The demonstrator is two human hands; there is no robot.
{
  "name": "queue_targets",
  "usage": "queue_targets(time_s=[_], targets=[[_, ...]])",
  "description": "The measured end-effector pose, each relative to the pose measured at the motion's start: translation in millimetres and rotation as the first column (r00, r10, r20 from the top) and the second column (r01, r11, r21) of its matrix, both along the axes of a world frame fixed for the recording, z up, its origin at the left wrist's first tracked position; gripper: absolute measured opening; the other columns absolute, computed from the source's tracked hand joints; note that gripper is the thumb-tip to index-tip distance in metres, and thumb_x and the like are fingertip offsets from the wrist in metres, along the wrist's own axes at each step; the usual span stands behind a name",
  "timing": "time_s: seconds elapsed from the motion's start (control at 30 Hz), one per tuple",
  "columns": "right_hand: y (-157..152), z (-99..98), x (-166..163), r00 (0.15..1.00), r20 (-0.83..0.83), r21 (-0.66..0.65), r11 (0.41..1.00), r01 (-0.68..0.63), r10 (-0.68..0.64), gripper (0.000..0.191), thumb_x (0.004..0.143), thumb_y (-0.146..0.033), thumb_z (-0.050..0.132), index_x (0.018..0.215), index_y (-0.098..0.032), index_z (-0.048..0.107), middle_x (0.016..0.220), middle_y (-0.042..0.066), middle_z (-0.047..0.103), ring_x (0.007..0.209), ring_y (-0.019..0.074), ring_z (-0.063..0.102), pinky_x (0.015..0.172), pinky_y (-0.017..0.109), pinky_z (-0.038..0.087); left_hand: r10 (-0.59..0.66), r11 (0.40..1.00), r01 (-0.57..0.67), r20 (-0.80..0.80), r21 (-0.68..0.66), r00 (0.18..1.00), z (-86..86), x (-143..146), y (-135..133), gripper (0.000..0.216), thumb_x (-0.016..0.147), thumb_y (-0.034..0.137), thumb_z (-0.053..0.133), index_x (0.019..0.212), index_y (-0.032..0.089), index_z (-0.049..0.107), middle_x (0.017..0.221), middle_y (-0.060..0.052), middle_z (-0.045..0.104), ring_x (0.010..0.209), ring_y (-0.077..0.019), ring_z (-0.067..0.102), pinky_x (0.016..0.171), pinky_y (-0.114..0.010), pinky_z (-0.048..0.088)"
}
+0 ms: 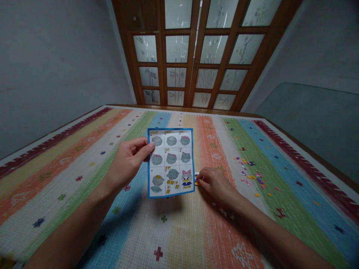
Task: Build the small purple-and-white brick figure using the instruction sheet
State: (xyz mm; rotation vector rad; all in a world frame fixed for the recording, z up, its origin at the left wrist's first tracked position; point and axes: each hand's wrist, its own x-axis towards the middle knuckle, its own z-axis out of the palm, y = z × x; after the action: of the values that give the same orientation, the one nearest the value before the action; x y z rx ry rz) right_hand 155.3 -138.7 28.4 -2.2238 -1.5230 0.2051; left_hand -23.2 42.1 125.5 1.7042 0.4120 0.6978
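My left hand (131, 160) is closed, thumb in front, on the left edge of a blue-bordered instruction sheet (171, 163). The sheet stands upright above the table, its printed side towards me, with a grid of block-building steps and a finished figure with a pink bow. Just right of the sheet, my right hand (215, 183) pinches a small block build (196, 180) with white, yellow and purple parts. Sheet and fingers hide most of that build. Loose building bricks (258, 180), small and yellow, purple, pink and white, lie scattered to the right of my right hand.
A striped, patterned cloth (179, 235) covers the table. At its far side stands a wooden door with glass panes (176, 48). Walls rise on the left and right, and a pale greenish panel (311, 123) leans at the right beyond the table edge.
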Motion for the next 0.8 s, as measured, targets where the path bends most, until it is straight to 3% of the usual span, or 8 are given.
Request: queue_targets(time_s=[0.3,0.47,0.6,0.7,0.8], targets=[[4,4.0,1,1.0,-0.02,-0.056,0.998,-0.008,0.007,0.016,0.075,-0.006,0.055,0.072,-0.015,0.068,0.075,0.007,0.069,0.07,0.0164,0.062,0.063,0.023,0.043,-0.001,1.0,0.002,-0.041,0.028,0.999,-5.5,4,4,0.023,0.076,0.032,0.058,0.061,0.015,0.056,0.058,0.001,0.054,0.054,-0.0114,0.05,0.052,-0.021,0.04],[4,9.2,1,1.0,0.0,-0.062,0.998,0.01,-0.01,0.016,0.074,-0.005,0.056,0.069,-0.016,0.066,0.074,0.007,0.069,0.066,0.0155,0.061,0.06,0.024,0.042,-0.006,0.993,0.048,-0.36,0.107,0.933,-46.6,19,17,0.031,0.074,0.042,0.051,0.058,0.017,0.05,0.054,0.002,0.05,0.052,-0.0125,0.049,0.052,-0.024,0.04],[5,10.7,2,1.0,-0.002,-0.076,0.997,0.005,-0.005,0.015,0.074,-0.007,0.057,0.066,-0.017,0.066,0.072,0.007,0.068,0.066,0.0158,0.061,0.059,0.023,0.041,0.026,0.967,0.116,-0.538,0.229,0.843,-85.4,22,27,0.034,0.072,0.04,0.051,0.047,0.019,0.045,0.042,0.004,0.041,0.041,-0.0118,0.04,0.044,-0.023,0.028],[5,10.2,3,1.0,0.001,-0.084,0.996,0.021,-0.021,0.015,0.073,-0.007,0.057,0.066,-0.017,0.066,0.071,0.006,0.069,0.065,0.0159,0.061,0.058,0.023,0.04,0.069,0.937,0.149,-0.587,0.315,0.807,-93.1,19,33,0.033,0.069,0.034,0.058,0.042,0.019,0.046,0.04,0.002,0.044,0.041,-0.0134,0.042,0.046,-0.025,0.026],[5,8.8,5,1.0,0.008,-0.102,0.994,0.031,-0.03,0.014,0.073,-0.009,0.058,0.066,-0.017,0.066,0.071,0.007,0.069,0.064,0.016,0.061,0.057,0.023,0.04,0.163,0.894,0.127,-0.577,0.429,0.8,-86.6,22,32,0.026,0.071,0.031,0.061,0.049,0.018,0.054,0.047,-0.002,0.051,0.05,-0.0175,0.048,0.053,-0.027,0.03]])
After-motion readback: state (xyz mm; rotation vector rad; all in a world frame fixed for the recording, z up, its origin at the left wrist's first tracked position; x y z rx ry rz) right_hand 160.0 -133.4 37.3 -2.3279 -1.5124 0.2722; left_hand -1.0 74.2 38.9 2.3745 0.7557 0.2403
